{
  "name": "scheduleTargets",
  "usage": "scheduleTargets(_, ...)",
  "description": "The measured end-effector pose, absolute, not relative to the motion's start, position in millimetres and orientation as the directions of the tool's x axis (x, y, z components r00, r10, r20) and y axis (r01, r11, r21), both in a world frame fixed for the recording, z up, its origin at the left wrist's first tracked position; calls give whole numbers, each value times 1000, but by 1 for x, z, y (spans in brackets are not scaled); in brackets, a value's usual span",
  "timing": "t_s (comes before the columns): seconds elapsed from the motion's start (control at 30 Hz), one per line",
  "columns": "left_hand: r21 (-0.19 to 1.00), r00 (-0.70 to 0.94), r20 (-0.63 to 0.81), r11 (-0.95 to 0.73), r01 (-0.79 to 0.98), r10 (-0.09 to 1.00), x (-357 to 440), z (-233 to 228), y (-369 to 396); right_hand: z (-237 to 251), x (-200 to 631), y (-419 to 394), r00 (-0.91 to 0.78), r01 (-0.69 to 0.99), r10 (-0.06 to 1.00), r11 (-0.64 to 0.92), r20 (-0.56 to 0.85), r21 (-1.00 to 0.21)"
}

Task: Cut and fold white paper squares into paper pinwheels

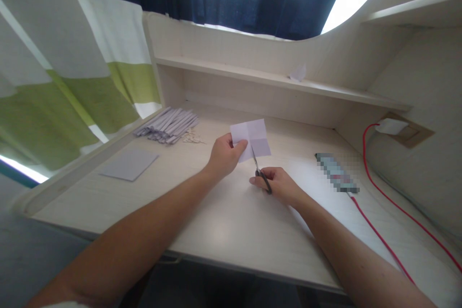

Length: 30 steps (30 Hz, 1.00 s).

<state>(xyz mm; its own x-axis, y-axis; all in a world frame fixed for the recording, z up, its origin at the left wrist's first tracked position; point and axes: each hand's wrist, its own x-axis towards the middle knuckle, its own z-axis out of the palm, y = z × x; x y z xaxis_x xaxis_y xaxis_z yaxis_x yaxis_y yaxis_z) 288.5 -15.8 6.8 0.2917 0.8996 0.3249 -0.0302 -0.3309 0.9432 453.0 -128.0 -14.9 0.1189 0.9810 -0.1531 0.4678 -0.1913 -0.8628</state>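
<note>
A small white sheet of paper [257, 131] with crossing fold lines is pinched in my left hand [225, 155], the thumb lying over its left part. My right hand [281, 185] grips a pair of scissors [267, 182] by the dark handles. The blades point up and away from me and meet the paper near its lower middle, along the upright crease. Both hands are held above the desk. How far the blades are apart is too small to tell.
On the desk [216, 236], folded paper strips [169, 125] lie in a pile at the back left, beside small pale scraps [194, 137]. A flat stack of paper [129, 163] lies nearer. At right are a blurred phone [336, 173], a red cable [382, 238] and a white charger [391, 126].
</note>
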Motion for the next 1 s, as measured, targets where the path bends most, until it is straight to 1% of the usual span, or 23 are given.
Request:
scheduleTargets(0.27,945,287,319,-325,-28,903,288,8,-17,-15,453,-128,122,473,980,-194,-154,-860)
scheduleTargets(0.47,927,257,362,-375,-1,896,288,5,-12,-13,455,-129,133,494,979,-201,-155,-846)
scheduleTargets(0.6,950,213,303,-312,9,929,285,5,-2,-10,462,-127,216,555,970,-215,-110,-804)
scheduleTargets(0.7,961,247,273,-275,-28,930,282,7,3,-5,467,-126,266,597,961,-221,-69,-771)
scheduleTargets(0.83,943,264,319,-332,7,910,279,8,5,-3,469,-127,260,605,963,-218,-68,-766)
scheduleTargets(0.93,905,249,382,-415,94,890,278,7,6,-3,468,-128,241,596,969,-194,-57,-779)
scheduleTargets(1.0,855,234,447,-489,171,864,278,5,6,-3,466,-129,229,577,973,-165,-36,-800)
